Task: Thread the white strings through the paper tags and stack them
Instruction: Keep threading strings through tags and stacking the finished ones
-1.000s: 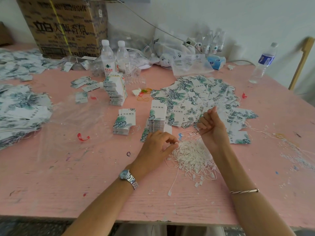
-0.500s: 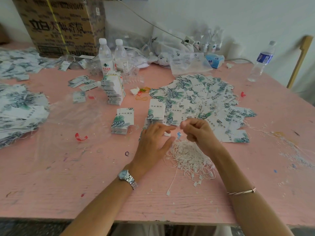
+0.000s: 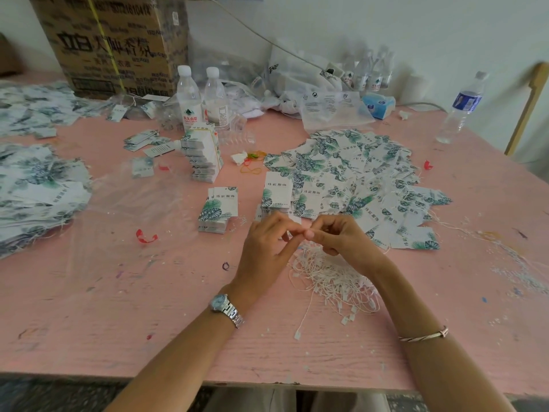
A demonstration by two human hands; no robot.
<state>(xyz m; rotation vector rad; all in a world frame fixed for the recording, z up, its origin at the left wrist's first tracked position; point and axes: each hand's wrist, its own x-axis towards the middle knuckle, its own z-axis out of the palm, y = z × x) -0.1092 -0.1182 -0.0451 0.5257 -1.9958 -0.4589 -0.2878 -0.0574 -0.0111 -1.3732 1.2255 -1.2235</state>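
My left hand (image 3: 264,248) and my right hand (image 3: 341,237) meet fingertip to fingertip just above the pink table (image 3: 118,307). Both pinch a thin white string between them; its ends are hidden by the fingers. Under my right wrist lies a loose heap of white strings (image 3: 332,281). Just beyond my hands stands a small stack of leaf-printed paper tags (image 3: 277,193), with a second stack (image 3: 218,208) to its left. A wide spread of tags with strings attached (image 3: 365,179) covers the table to the right.
A tall banded tag stack (image 3: 203,156) stands behind, in front of two water bottles (image 3: 188,96). More tag piles (image 3: 38,191) lie far left. A cardboard box (image 3: 118,46), plastic bags (image 3: 326,108) and another bottle (image 3: 463,105) line the back. A clear plastic sheet (image 3: 133,203) lies at the left.
My right hand came down from its raised position above the string heap and moved left to meet my left hand, which lifted off the heap toward it.
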